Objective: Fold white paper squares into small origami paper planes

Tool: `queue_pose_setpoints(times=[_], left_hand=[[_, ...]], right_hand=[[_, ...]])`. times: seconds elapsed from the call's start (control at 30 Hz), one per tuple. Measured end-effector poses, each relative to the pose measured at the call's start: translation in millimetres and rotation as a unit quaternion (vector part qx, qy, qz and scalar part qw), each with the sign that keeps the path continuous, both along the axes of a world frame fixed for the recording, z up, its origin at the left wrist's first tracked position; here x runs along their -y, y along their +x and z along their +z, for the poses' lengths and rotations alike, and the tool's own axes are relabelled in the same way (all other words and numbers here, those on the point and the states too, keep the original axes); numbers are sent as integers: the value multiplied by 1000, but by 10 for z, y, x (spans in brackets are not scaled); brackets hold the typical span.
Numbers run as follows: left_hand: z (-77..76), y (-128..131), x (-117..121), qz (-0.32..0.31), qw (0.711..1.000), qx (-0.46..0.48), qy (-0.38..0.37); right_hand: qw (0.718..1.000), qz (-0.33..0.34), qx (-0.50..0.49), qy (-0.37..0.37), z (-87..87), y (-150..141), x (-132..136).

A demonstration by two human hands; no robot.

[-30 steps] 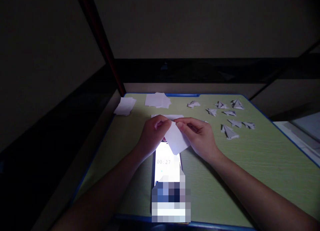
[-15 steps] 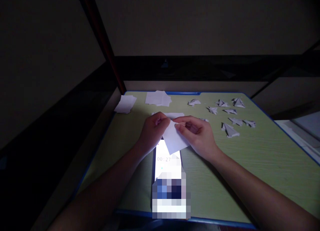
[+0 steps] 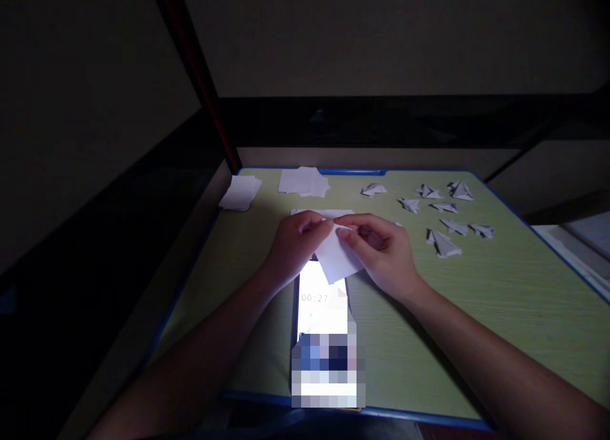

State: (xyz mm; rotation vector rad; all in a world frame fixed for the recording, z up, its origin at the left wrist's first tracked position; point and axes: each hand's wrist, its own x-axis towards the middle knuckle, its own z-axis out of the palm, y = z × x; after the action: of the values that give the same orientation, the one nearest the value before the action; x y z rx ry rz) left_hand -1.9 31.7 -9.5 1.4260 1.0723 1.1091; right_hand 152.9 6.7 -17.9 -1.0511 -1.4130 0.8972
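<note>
Between my hands is a white sheet of paper [image 3: 337,259], held up and slanting down over the top part of a lit phone [image 3: 317,309]. My left hand [image 3: 298,244] pinches the paper's upper left edge between thumb and fingers. With thumb and forefinger, my right hand [image 3: 381,249] grips its upper right side. The fingertips of both hands nearly meet at the top of the sheet, and they hide any crease there. Another white paper [image 3: 328,213] lies on the table just behind my hands, mostly covered by them.
The light green table [image 3: 500,313] has a blue rim. Two paper stacks lie at its back left, one at the corner [image 3: 241,192] and a second stack [image 3: 302,181] beside it. Several folded paper pieces [image 3: 443,243] are scattered at the right. White flat items [image 3: 572,249] stand beyond the right edge.
The whole view has shifted slightly, so the table sits a little higher. Both hands keep their pinch on the paper, with hardly any change in pose.
</note>
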Motion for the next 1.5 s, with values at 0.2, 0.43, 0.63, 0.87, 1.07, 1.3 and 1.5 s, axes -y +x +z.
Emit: queue_pose_setpoints(times=[0.2,0.43,0.63,0.87,1.07,1.3,1.5], left_hand=[[20,-2,4,-4,1000,17,-11],[10,-1,15,-11,1000,9,-5],[27,-11,9,14,999,6,37],[73,-48,14,15,999,-34,37],[20,-38,-10,14,996,-73,58],[28,-31,4,15,995,-79,58],[39,-36,2,3,998,-44,47]], right_hand=[[999,12,30,16,1,24,4],[999,-2,-27,-30,9,11,-8],[993,-47,-44,-94,14,30,-78],[986,-70,-97,-113,-41,63,-125],[988,-26,-107,-106,-89,89,-166],[987,-8,-97,-126,-67,85,-153],[992,-27,-98,-77,-82,86,-149]])
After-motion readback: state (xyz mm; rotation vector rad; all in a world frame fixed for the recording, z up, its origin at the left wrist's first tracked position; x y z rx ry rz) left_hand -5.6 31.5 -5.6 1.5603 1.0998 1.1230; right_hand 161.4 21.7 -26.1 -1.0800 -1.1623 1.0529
